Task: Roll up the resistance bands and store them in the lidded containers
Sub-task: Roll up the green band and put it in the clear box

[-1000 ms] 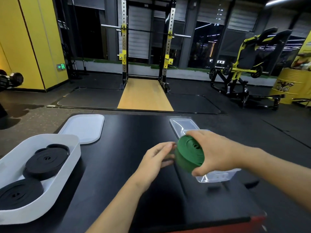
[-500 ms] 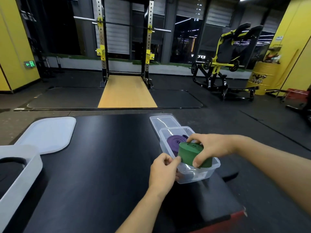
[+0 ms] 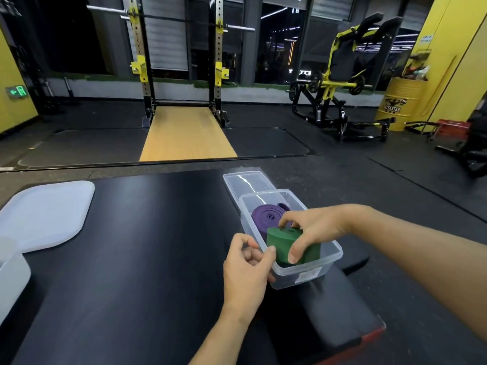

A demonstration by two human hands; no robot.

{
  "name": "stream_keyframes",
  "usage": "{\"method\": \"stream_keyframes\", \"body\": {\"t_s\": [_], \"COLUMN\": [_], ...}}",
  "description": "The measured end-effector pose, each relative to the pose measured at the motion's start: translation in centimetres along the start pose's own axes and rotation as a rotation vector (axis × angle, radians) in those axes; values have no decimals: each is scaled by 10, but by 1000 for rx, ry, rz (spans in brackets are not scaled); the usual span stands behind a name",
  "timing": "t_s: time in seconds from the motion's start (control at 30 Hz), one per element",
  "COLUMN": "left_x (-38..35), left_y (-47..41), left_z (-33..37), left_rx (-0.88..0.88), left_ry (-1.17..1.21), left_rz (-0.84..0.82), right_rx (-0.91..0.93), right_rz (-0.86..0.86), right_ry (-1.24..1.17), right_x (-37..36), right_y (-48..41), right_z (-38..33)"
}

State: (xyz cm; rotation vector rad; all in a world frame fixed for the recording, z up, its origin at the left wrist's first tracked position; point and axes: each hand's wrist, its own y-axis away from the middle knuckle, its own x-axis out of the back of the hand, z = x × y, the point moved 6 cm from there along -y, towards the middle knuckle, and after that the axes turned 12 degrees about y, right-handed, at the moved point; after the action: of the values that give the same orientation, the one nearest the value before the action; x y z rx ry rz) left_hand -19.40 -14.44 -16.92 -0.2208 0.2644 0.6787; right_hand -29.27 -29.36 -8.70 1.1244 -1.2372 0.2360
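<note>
Our right hand [image 3: 316,227], gripping the green roll [image 3: 283,243], had lowered it into the clear container [image 3: 303,275] our left hand [image 3: 245,270] pinched: nearly stored.

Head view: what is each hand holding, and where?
Right hand grips the rolled green band, top and side; left hand pinches the clear container at its left rim.

Clear glossy plastic container [image 3: 307,275]; matt rubbery green band [image 3: 283,242]; frosted white plastic lid [image 3: 42,214]; smooth black tabletop [image 3: 147,246].

Yellow barrel [image 3: 400,102] shows lettering ending "STAR"; green exit sign [image 3: 16,91] on yellow wall [image 3: 11,119].
</note>
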Motion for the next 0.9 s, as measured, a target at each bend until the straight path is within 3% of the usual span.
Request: {"method": "stream_keyframes", "body": {"t_s": [0.4, 0.9], "left_x": [-5, -6], "left_y": [2, 0], "left_z": [-1, -2], "left_rx": [-31, 40], "left_ry": [72, 100], "left_rz": [-56, -143], "right_rx": [20, -43], "right_rz": [-51, 210], "right_ry": [-34, -25], "right_x": [-6, -27], "right_y": [8, 11], "right_z": [-7, -14]}}
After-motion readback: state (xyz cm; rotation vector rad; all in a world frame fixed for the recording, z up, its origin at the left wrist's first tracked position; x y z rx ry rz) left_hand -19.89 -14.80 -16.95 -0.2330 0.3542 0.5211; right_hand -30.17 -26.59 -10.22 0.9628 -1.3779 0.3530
